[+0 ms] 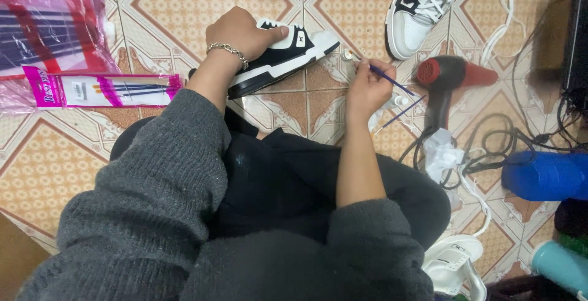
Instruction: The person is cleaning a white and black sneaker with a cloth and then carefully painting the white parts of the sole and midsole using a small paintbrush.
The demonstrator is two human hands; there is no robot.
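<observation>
The left hand (242,31) is gripping the black-and-white shoe (282,56) on the tiled floor (49,172); the right hand (367,83) is pinching a thin brush (389,80) just beside its toe; a long pink-ended brush packet (98,90) is lying at left, under a pink plastic bag (52,22); a red hairdryer (450,80) is lying at right.

Black-and-white sneaker (288,53) on its side on the tiled floor, thin blue-handled brush (384,79) (tilted) just beside.

Left hand (242,31) reaching far, fingers (275,33) curling down in a grip; right hand (367,86) pinching fingers together, forearm bare, sleeves pushed up.
</observation>
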